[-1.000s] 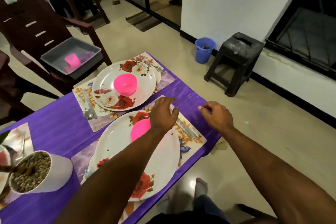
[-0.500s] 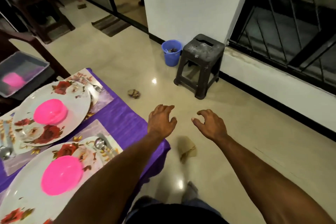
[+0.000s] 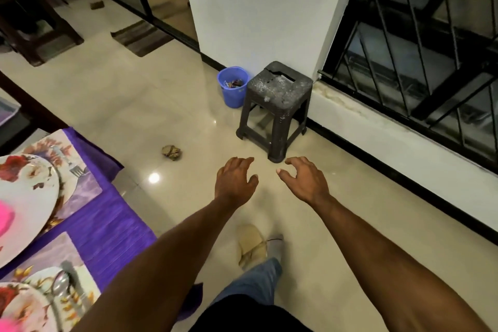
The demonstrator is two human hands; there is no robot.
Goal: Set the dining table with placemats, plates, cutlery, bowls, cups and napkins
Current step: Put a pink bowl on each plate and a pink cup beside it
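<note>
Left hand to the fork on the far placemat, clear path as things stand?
Probably yes. The left hand hangs open and empty over the floor beside the table; the fork lies exposed on the placemat beside the plate, nothing between them.

Dark stool (image 3: 277,105) and blue bin (image 3: 232,87) by white wall (image 3: 258,8).

Home interior, dining area. Glossy cream tiled floor (image 3: 161,105) and white wall (image 3: 256,8) with black skirting. Dining table under a purple tablecloth (image 3: 107,226), laid with floral placemats (image 3: 80,186) and rose-print plates (image 3: 27,197); a fork (image 3: 74,168) lies on the far mat. Dark plastic stool (image 3: 277,94) stands against the wall, small blue waste bin (image 3: 233,86) touching its left side. Barred window (image 3: 431,35) on the right. Doormat (image 3: 141,38) by a dark-framed doorway, dark wooden furniture (image 3: 32,21) at far left.
</note>
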